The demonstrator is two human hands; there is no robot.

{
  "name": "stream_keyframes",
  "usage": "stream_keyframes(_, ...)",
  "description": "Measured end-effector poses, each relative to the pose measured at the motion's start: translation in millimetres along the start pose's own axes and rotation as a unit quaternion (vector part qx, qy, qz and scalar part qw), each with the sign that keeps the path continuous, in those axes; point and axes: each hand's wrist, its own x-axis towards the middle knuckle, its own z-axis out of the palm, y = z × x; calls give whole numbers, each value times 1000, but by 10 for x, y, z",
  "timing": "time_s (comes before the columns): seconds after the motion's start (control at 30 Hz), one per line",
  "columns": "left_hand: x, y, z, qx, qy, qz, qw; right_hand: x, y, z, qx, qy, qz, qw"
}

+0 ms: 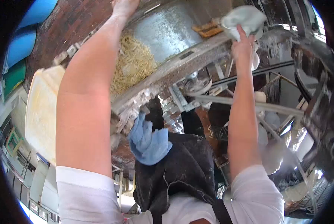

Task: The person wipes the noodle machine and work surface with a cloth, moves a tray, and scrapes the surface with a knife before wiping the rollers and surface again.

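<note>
My left hand (126, 6) is at the top edge of the head view, beyond the far side of a metal tray (167, 28); its fingers are mostly cut off by the frame. Pale noodle-like strips (135, 59) lie heaped at the tray's left end. At the upper right, my right hand (244, 44) is closed on a whitish scoop-like container (245, 20), its index finger stretched along it. Just left of that container, an orange-brown wooden piece (208, 28) rests on the tray's edge.
A light blue cloth (148, 140) hangs at the front of my dark apron (182, 164). A large cream-coloured bin (42, 108) stands at the left. Metal frames and machinery (320, 89) fill the right side. Blue containers (23, 46) stand on the brick floor (62, 30).
</note>
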Motion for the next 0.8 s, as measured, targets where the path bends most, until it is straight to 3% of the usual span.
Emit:
stream_keyframes(0.03,-112,82,4,-30,76,10,997,15,368,575,-133,12,-16,991)
stream_keyframes(0.07,-224,216,20,-66,120,22,990,-235,233,798,154,-44,84,983)
stream_keyframes(0.1,-290,329,127,-75,151,19,985,-649,-149,921,173,-85,40,980)
stream_keyframes(0.17,-561,763,-75,-189,116,10,975,-1479,-939,1121,219,-170,-46,960)
stream_keyframes(0.2,-764,947,-158,-194,107,17,975,-1794,-1045,929,248,-196,-106,943)
stream_keyframes(0.27,-1019,1304,-427,-339,49,-45,939,-2433,-1268,523,315,-256,-220,887)
stream_keyframes(0.3,-1144,1453,-580,-339,47,-34,939,-2336,-1086,171,352,-264,-170,882)
stream_keyframes(0.33,-1255,1570,-736,-421,65,-59,903,-2232,-887,-91,392,-270,-121,871)
stream_keyframes(0.37,-1392,1667,-841,-499,77,-86,859,-2099,-599,-183,336,-176,-123,917)
stream_keyframes(0.4,-1502,1672,-937,-500,72,-78,860,-1985,-361,-440,407,-125,-35,904)
stream_keyframes(0.47,-1767,1621,-1088,-448,52,-28,892,-1794,-120,-133,447,10,134,884)
stream_keyframes(0.5,-2008,1764,-1155,-447,47,-21,893,-2010,-224,533,376,-42,122,918)
stream_keyframes(0.53,-2277,1915,-1269,-479,30,-71,875,-2228,-325,1185,302,-91,101,944)
stream_keyframes(0.57,-2553,2028,-1356,-507,11,-121,853,-2469,-566,1615,76,-240,-2,968)
stream_keyframes(0.6,-2848,2093,-1393,-502,4,-117,857,-2986,-749,1378,360,-480,54,798)
stream_keyframes(0.63,-3127,2140,-1408,-518,-14,-124,846,-3540,-793,1740,309,-465,-132,819)
stream_keyframes(0.7,-3676,2176,-1430,-519,-42,-140,842,-4267,-262,1651,429,-376,-76,818)
stream_keyframes(0.73,-3952,2159,-1454,-504,-52,-149,849,-4445,195,1287,483,-368,73,791)
stream_keyframes(0.77,-4223,2139,-1471,-491,-66,-152,855,-4521,778,1093,486,-293,110,816)
stream_keyframes(0.8,-4499,2121,-1456,-480,-79,-154,860,-4573,1455,874,295,-95,31,950)
